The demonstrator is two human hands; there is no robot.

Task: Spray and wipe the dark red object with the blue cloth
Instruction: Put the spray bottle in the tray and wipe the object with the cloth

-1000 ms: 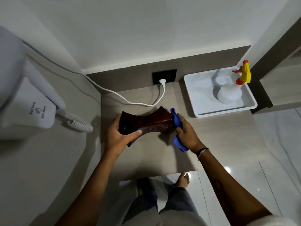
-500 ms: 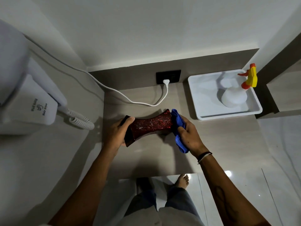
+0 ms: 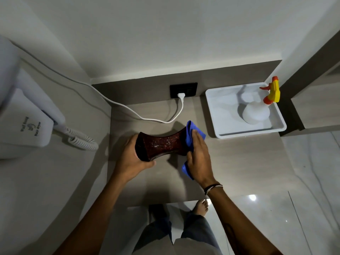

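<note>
Wiping the right end of the dark red object, held above the counter.

Head view: I have the dark red object lying sideways between both hands, over the middle of the counter. My left hand cups its left end, fingers curled round the far side and thumb underneath, which I judge braces it against the wiping push. My right hand presses the blue cloth flat onto the right end, fingers together and extended over the fabric; loose cloth hangs below the palm. The spray bottle stands in the white tray, well apart, so spraying looks finished.
</note>
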